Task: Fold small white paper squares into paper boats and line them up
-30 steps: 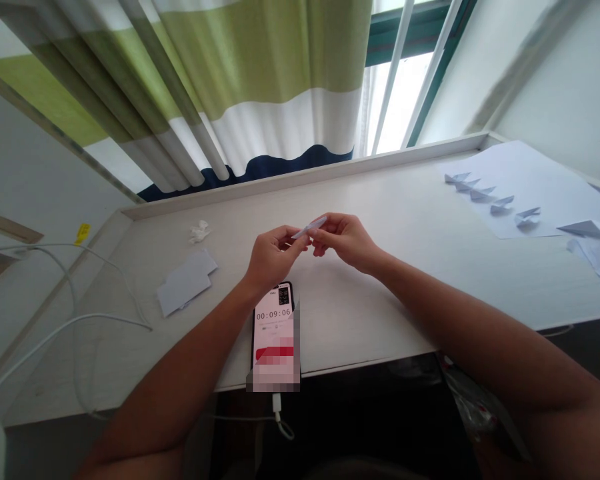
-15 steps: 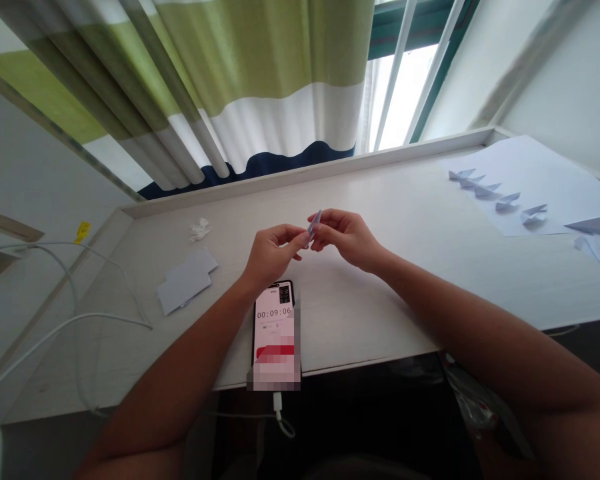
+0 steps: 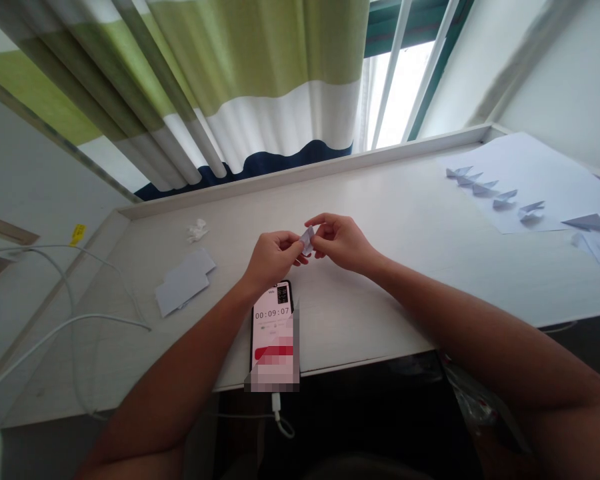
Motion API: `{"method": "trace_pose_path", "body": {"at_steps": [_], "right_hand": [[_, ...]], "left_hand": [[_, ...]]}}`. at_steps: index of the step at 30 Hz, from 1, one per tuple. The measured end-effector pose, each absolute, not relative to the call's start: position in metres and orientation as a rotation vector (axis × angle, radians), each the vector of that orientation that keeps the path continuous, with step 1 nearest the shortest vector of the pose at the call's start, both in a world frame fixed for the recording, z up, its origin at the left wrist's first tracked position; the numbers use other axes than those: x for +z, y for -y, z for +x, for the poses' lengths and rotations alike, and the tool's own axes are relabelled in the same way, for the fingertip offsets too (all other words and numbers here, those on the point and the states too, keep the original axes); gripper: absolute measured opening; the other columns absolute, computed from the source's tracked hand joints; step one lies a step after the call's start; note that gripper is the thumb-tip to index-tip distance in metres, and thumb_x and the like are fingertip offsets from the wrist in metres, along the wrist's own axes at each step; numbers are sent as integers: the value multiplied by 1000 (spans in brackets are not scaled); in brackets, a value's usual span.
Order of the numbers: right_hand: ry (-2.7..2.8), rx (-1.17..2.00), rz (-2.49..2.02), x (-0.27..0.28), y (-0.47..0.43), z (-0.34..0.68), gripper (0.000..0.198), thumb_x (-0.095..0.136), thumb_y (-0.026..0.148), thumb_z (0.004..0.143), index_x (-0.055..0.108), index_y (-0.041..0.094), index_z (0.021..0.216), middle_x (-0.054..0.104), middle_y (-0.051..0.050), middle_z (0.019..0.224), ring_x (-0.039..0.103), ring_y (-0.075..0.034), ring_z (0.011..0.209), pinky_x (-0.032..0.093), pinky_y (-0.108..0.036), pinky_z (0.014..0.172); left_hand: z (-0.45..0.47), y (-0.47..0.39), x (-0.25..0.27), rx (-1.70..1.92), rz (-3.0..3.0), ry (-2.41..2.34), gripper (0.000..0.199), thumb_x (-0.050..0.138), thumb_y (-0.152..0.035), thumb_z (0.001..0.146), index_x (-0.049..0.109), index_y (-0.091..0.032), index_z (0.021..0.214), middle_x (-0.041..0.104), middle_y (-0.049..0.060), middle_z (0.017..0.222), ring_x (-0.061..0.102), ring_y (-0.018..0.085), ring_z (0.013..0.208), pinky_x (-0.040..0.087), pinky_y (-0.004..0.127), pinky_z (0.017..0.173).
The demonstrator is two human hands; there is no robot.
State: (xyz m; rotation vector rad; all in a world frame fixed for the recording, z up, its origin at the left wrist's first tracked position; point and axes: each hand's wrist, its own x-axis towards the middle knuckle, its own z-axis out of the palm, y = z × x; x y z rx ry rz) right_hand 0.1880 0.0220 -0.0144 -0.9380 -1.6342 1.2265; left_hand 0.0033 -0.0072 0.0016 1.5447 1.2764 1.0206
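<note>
A small piece of folded white paper (image 3: 307, 240) is held above the middle of the desk. My left hand (image 3: 273, 257) pinches its left side between thumb and fingers. On the other side, my right hand (image 3: 344, 241) grips the paper's edge with thumb and fingertips, its index finger raised and curved over the top. The fingers partly cover the folds. Below my left hand lies a phone (image 3: 273, 333), its screen showing a running timer and its lower part pixelated.
Several folded paper shapes (image 3: 505, 199) stand in a row on a large white sheet (image 3: 540, 160) at the right. Loose paper squares (image 3: 186, 281) and a crumpled tissue (image 3: 197, 231) lie at the left. White cables (image 3: 70, 323) loop over the desk's left side.
The folded paper has turned from a narrow upright point to show a broader face, sitting slightly lower. My right index finger has lifted away from it. The phone timer has advanced a second.
</note>
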Motion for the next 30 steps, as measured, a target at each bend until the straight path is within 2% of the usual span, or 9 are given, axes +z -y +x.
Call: {"method": "trace_pose_path", "body": {"at_steps": [7, 14, 17, 21, 26, 30], "right_hand": [[1638, 1194, -957, -14, -19, 184, 24, 73, 21, 83, 70, 17, 106, 70, 3, 66, 71, -16, 60, 57, -30, 62], [1640, 1110, -994, -17, -15, 181, 23, 76, 22, 83, 70, 20, 104, 68, 4, 66, 67, -15, 59, 52, -27, 58], [1628, 1162, -999, -18, -15, 181, 26, 78, 23, 82, 69, 21, 106, 70, 4, 66, 70, -16, 60, 55, -27, 60], [1546, 1238, -1008, -14, -17, 182, 21, 79, 25, 81, 69, 20, 99, 70, 4, 65, 71, -16, 57, 58, -27, 59], [1453, 1322, -1041, -1, -19, 189, 17, 76, 15, 77, 72, 17, 93, 76, 0, 67, 70, -15, 54, 57, -25, 54], [1505, 1310, -1135, 15, -16, 203, 7, 74, 9, 75, 74, 16, 79, 74, -3, 62, 69, -15, 53, 54, -23, 50]], "left_hand": [[3, 9, 0, 1001, 1501, -1272, 34, 87, -47, 84, 79, -15, 91, 81, 8, 76, 77, 19, 63, 58, 27, 57], [4, 7, -4, 1054, 1512, -1310, 21, 83, -36, 85, 75, -16, 85, 80, 6, 71, 75, 18, 61, 55, 27, 56], [2, 3, -5, 1044, 1516, -1223, 23, 83, -36, 84, 78, -17, 95, 80, 5, 74, 75, 18, 67, 58, 28, 62], [2, 0, -2, 1035, 1485, -1135, 29, 81, -40, 85, 80, -16, 100, 83, 8, 91, 76, 18, 78, 60, 29, 68], [4, -7, 13, 927, 1358, -1102, 28, 83, -38, 79, 80, -16, 95, 81, 8, 93, 74, 19, 83, 59, 33, 76], [9, -12, 32, 776, 1258, -1022, 27, 84, -39, 76, 80, -15, 89, 80, 10, 95, 73, 20, 90, 56, 35, 85]]}}
